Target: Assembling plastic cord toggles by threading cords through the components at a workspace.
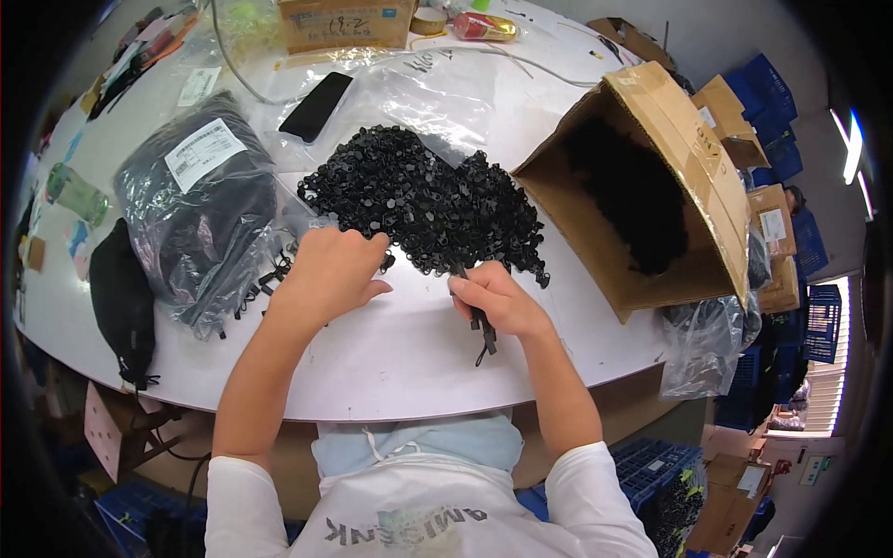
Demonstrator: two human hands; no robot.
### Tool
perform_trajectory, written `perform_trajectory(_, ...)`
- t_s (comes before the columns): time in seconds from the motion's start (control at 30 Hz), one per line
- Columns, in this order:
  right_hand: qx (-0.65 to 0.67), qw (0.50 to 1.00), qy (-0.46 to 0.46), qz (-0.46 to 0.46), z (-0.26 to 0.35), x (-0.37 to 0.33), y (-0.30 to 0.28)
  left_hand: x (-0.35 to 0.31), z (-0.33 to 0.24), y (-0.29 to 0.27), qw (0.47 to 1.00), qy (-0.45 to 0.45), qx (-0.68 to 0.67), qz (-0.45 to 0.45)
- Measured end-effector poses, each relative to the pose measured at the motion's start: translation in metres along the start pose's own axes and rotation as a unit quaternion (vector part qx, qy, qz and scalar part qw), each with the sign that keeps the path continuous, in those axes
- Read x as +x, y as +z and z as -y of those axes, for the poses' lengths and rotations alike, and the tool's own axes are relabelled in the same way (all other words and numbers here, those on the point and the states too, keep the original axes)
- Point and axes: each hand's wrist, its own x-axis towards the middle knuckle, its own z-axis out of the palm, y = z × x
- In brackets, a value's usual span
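Observation:
A large heap of small black plastic pieces (419,195), many with loop-like ends, lies on the white table in front of me. My left hand (333,268) is at the heap's near left edge, back up. Its thumb stands apart, and the other fingers bend down, mostly hidden behind the hand. Beside its wrist are several black corded pieces (270,276), partly under a plastic bag. My right hand (500,298) is closed at the near right edge of the heap. It grips a small bunch of black cord pulls (484,333), which hang below the fingers with a thin loop at the end.
A filled clear plastic bag (200,209) with a white label lies left, beside a black pouch (121,302). An open cardboard box (642,298) full of black contents tilts toward me at right. Behind the heap are a black phone (316,107) and another carton (346,23).

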Motion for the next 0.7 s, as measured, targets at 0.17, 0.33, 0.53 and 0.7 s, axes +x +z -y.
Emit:
perform_trajectory(0.17,0.015,1.000,-0.019,0.013,0.003,0.015,-0.003,0.005,0.010,0.022,0.999,-0.008,0.008,0.044)
perform_trajectory(0.33,0.069,0.993,0.008,0.094,-0.011,0.022,0.006,0.003,0.013,0.032,0.997,-0.037,-0.015,0.066)
perform_trajectory(0.53,-0.031,0.987,-0.031,0.156,-0.009,0.020,0.014,-0.009,0.025,0.024,0.990,-0.021,-0.099,0.094)
perform_trajectory(0.7,-0.185,0.963,-0.090,0.172,-0.009,0.023,0.023,-0.011,0.032,0.039,0.997,-0.031,-0.068,0.033)
